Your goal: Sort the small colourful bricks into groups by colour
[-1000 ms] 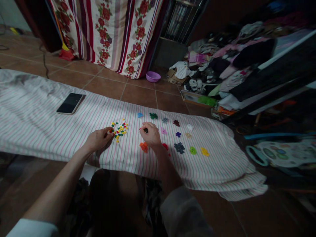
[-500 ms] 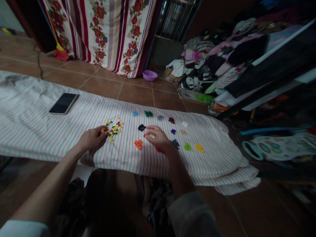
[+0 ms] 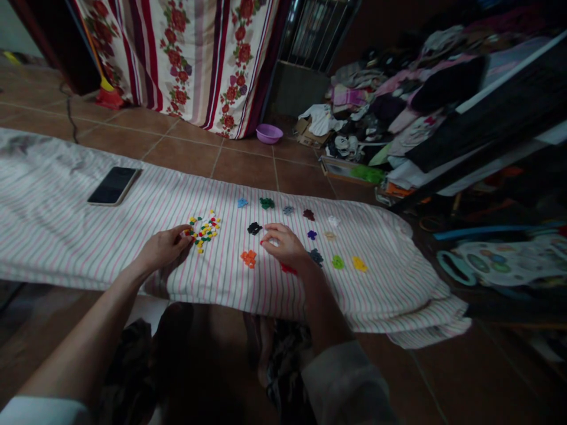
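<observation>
- The left hand point(image 3: 163, 248) lies at the near edge of the cloth, its fingers point(image 3: 184, 232) curled and pinched together, touching the left side of the pile point(image 3: 204, 230) of small coloured pieces. I cannot tell whether they have hold of a piece.
- The right hand point(image 3: 283, 245) is right of the pile, its fingers point(image 3: 270, 231) curved and tips pointing down at the cloth, between the black cluster point(image 3: 254, 228) and the purple cluster point(image 3: 312, 235). Whether they hold anything is hidden.
- The pile holds mostly yellow, green and red pieces, and lies on the striped cloth point(image 3: 88, 236).
- Further clusters, each of one colour, sit apart in loose rows right of the pile: blue point(image 3: 242, 202), green point(image 3: 266, 203), brown point(image 3: 309, 215), white point(image 3: 333, 221), orange point(image 3: 248, 258), red point(image 3: 288, 269) and yellow point(image 3: 359, 264).
- The red cluster sits partly under the right hand's heel.
- A phone point(image 3: 113, 185) lies face up on the far left of the cloth.
- Beyond the cloth are a tiled floor point(image 3: 243, 168), a purple basin point(image 3: 269, 133), a floral curtain point(image 3: 199, 59) and, far right, a heap of clothes point(image 3: 390, 106).
</observation>
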A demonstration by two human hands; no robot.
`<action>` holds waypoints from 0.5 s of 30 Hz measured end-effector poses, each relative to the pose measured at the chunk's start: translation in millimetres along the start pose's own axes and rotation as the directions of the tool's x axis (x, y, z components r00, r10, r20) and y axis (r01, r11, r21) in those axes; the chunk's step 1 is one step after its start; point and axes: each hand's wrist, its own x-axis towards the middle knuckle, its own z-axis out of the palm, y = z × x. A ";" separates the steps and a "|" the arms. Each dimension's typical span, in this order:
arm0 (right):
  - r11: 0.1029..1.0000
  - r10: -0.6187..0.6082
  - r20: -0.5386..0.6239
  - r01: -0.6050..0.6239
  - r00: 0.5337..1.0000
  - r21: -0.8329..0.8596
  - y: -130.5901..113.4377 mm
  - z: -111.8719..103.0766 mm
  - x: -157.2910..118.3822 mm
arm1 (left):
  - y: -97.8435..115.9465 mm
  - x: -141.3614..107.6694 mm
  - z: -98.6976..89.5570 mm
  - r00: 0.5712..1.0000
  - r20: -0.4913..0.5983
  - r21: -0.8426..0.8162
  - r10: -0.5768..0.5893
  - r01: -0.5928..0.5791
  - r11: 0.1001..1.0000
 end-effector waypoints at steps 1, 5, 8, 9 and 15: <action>1.000 0.021 0.000 -0.021 1.000 -0.005 2.4 -4.8 -1.6 | -0.4 -0.2 -0.1 1.000 0.001 -0.006 0.002 -0.002 1.000; 0.992 0.128 0.032 -0.127 0.991 -0.018 14.7 -24.2 -12.2 | -1.7 -0.1 0.0 1.000 0.007 -0.032 0.018 -0.018 0.999; 0.984 0.176 0.078 -0.174 0.981 -0.027 23.7 -34.5 -20.3 | -2.4 0.6 0.7 1.000 0.009 -0.032 0.023 -0.022 0.999; 0.983 0.185 0.088 -0.183 0.979 -0.029 26.2 -36.8 -22.3 | -2.7 0.8 1.0 1.000 0.004 -0.030 0.022 -0.022 0.999; 0.973 0.231 0.120 -0.228 0.966 -0.039 31.6 -42.1 -28.5 | -4.2 0.9 2.2 1.000 -0.005 -0.036 0.031 -0.031 0.999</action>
